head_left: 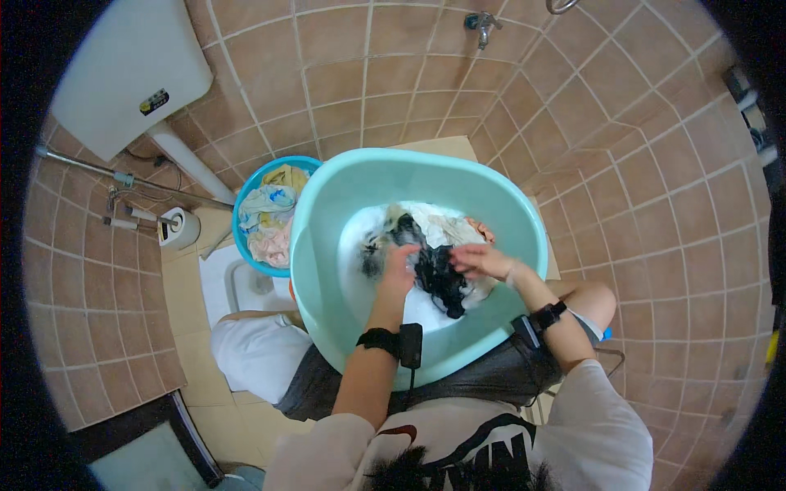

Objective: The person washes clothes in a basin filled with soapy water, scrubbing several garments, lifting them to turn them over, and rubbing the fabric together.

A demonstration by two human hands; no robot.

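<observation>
A large mint-green tub (327, 184) stands in front of me, with wet laundry and whitish water at its bottom. Over the left part of the pile is my left hand (397, 268), its fingers slightly smeared and loosely apart beside a black and grey cloth (403, 227). My right hand (485, 262) reaches in from the right, fingers stretched toward a black garment (442, 278). Whether its fingertips touch the fabric is hard to make out. A whitish cloth (438, 227) lies at the far side of the pile, next to a small orange-pink piece (483, 231).
Left of the tub, a blue basin (240, 221) holds more clothes (270, 209). Behind it is a white squat toilet (217, 282), with a toilet roll (180, 229) on the wall nearby. A tap (483, 29) juts from the far tiled wall. My knees flank the tub.
</observation>
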